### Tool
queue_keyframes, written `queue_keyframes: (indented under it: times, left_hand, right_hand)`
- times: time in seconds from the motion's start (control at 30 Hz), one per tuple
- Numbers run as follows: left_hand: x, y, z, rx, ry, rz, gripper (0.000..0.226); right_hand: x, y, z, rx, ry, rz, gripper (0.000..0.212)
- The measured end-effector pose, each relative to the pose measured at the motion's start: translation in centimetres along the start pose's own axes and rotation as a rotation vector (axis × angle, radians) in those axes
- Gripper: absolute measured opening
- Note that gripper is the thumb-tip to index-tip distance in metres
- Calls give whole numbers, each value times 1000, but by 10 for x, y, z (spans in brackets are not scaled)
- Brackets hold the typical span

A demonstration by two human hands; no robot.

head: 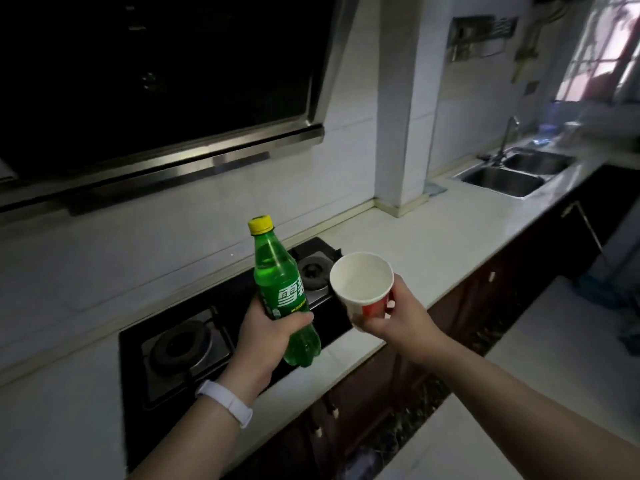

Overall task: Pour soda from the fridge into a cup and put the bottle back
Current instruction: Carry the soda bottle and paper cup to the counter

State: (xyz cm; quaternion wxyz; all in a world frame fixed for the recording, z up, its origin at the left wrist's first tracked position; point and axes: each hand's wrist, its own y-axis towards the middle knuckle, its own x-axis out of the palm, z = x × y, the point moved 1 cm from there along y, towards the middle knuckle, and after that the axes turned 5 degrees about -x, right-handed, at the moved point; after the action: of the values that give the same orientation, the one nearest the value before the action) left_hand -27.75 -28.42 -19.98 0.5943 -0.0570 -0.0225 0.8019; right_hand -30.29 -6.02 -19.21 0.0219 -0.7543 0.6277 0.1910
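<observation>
A green soda bottle (pixel 280 282) with a yellow cap on it is held upright, slightly tilted, above the black gas hob. My left hand (pixel 266 336) grips it around the lower part of its label. Just to its right, my right hand (pixel 398 315) holds a white paper cup (pixel 362 282) with a red band near its base. The cup's mouth faces up and toward me, and its inside looks empty. Bottle and cup are a small gap apart, both in the air over the counter.
A black two-burner gas hob (pixel 194 344) is set into the white counter (pixel 433 251) below my hands. A dark range hood (pixel 156 98) hangs at upper left. A steel double sink (pixel 512 178) with a tap lies far right. Dark cabinets run under the counter.
</observation>
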Motion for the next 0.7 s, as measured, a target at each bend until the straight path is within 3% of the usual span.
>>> queue_keyframes:
  times: [0.33, 0.7]
  left_hand:
    - [191, 17, 15, 31, 40, -213, 47]
    - [333, 34, 17, 20, 95, -459, 46]
  right_hand:
    - [-166, -7, 60, 56, 9, 200, 75]
    - [-278, -27, 101, 163, -7, 419, 77]
